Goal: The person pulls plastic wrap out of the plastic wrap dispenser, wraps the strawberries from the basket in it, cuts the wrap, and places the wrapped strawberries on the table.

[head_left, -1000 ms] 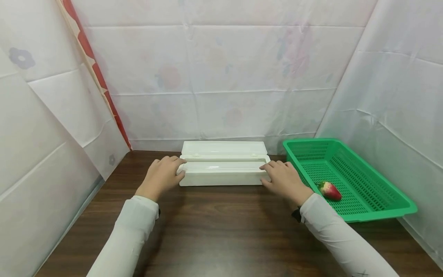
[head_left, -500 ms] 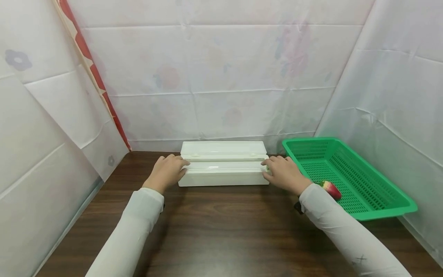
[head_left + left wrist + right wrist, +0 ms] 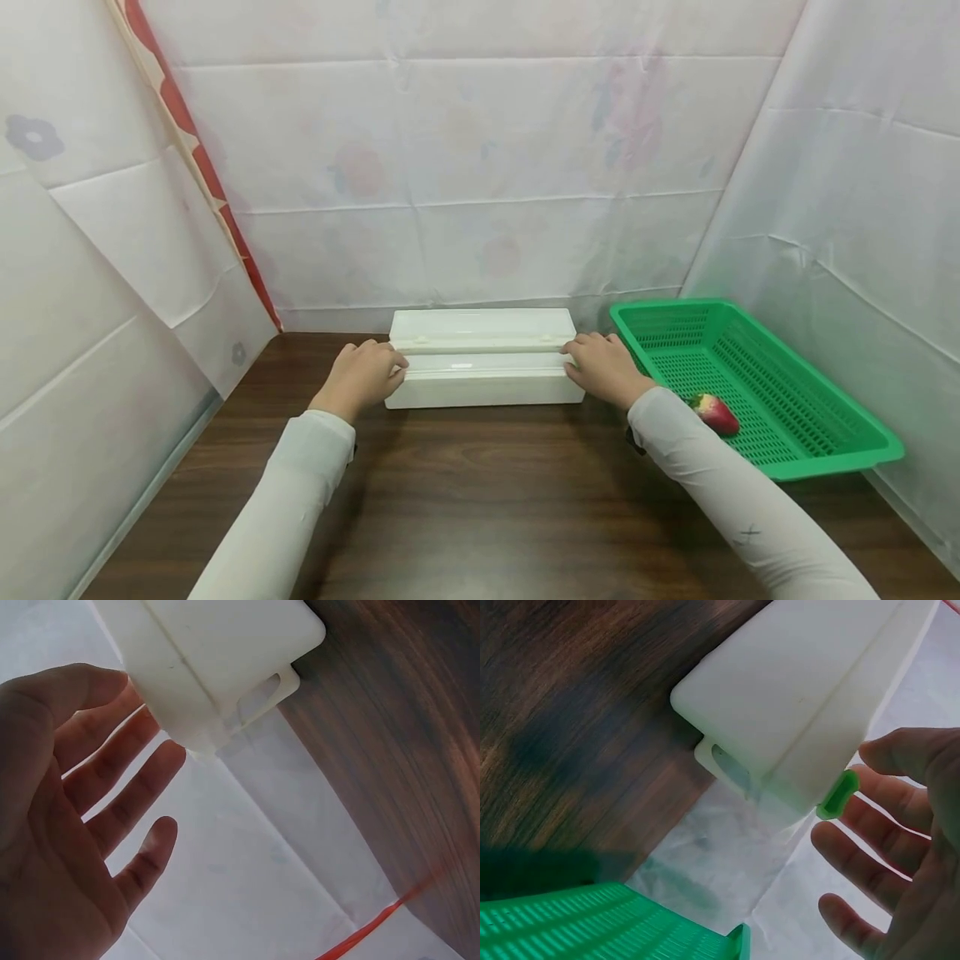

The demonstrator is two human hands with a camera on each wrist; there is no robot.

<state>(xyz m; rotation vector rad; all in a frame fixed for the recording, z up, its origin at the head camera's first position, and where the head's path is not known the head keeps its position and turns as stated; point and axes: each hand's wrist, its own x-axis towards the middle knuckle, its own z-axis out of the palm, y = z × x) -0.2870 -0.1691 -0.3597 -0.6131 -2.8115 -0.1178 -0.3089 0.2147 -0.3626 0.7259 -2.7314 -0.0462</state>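
A long white plastic box (image 3: 483,393) stands on the table near the back wall, its lid-like panel (image 3: 480,323) raised behind it. At the box's left end, my left hand (image 3: 357,379) has thumb and index finger on the upper edge; the other fingers spread loosely in the left wrist view. My right hand (image 3: 606,368) grips the opposite end the same way. Beside its fingertips, a small green piece (image 3: 838,796) sticks out from the box edge in the right wrist view. Each end of the box carries a slotted tab, and its inside is mostly hidden.
To the right stands a green slotted basket (image 3: 862,460) holding a red and cream strawberry (image 3: 715,414), close by the right forearm. Pale patterned sheets (image 3: 480,167) hang behind and on both sides. Under everything lies a dark wood-grain table (image 3: 465,500).
Both hands have stayed at the box ends. The left hand has shifted slightly inward, and the right has moved a little left and up. The box stands almost where it was.
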